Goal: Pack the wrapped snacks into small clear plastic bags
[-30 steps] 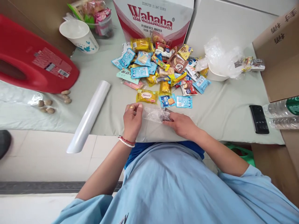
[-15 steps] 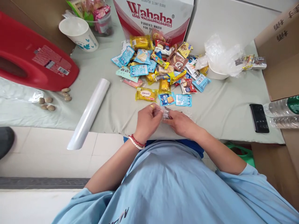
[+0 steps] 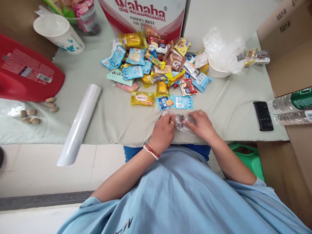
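Near the table's front edge lies a crumpled piece of clear plastic wrap [image 3: 183, 126] with something dark inside that I cannot make out. My left hand [image 3: 163, 131] is closed on the wrap's left side, fingers curled down over it. At its right side is my right hand [image 3: 202, 125], thumb and fingers apart; the thumb is close to the wrap, and whether it touches is unclear. Just beyond the hands are a flat blue snack packet [image 3: 184, 102], a blue packet with a biscuit picture [image 3: 166, 102] and a yellow-wrapped cake [image 3: 142, 98].
Behind sits a pile of wrapped snacks [image 3: 161, 70] against a Wahaba-type water carton [image 3: 143, 16]. A plastic film roll [image 3: 80, 125] overhangs the front edge. Left stand a red jug [image 3: 31, 71] and paper cup [image 3: 59, 34]; right, a bag-filled bowl [image 3: 219, 70], phone [image 3: 263, 116] and bottles [image 3: 282, 105].
My right hand has drawn back to the right and its fingers have spread. The left hand has turned over and moved right onto the wrap. The view has shifted slightly.
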`<state>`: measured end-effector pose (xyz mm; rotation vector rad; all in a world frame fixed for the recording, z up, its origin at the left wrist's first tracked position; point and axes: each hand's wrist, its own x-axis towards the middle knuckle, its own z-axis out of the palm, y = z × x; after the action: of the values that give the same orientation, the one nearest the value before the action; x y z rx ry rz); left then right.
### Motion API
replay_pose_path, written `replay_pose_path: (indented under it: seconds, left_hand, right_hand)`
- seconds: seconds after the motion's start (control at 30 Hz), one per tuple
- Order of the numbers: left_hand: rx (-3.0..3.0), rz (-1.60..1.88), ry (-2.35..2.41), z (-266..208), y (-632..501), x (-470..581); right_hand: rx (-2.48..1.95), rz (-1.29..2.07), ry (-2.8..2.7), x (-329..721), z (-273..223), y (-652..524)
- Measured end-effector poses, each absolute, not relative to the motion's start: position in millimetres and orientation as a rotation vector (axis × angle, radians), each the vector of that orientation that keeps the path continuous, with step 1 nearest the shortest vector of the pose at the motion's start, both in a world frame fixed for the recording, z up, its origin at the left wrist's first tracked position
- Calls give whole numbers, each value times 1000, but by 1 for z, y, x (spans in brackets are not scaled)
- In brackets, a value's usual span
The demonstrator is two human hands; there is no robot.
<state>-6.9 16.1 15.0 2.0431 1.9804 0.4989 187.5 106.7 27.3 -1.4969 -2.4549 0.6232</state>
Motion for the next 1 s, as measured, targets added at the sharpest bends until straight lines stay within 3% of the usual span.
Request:
replay_pose_path:
  seconds: [0.23, 0.5, 0.6, 0.7, 0.83, 1.0]
  left_hand:
    - [2128, 338, 2089, 16, 11, 0]
    - [2088, 404, 1923, 23, 15, -4]
    - [1962, 705, 1728, 24, 10, -29]
    - [1618, 980, 1877, 18, 8, -49]
    - [1506, 794, 2193, 7, 19, -47]
    - [1581, 798, 2169, 9, 22, -26]
  right_hand:
    - [-1435, 856, -2239, 197, 39, 77]
    - [-1444, 1058, -2239, 110, 46, 105]
    - [-1391, 998, -2333, 101, 37, 107]
    - [-1303, 791, -2481, 104, 36, 101]
    - [-1296, 717, -2529, 105, 37, 94]
    - [-1337, 1176, -2094, 116, 40, 81]
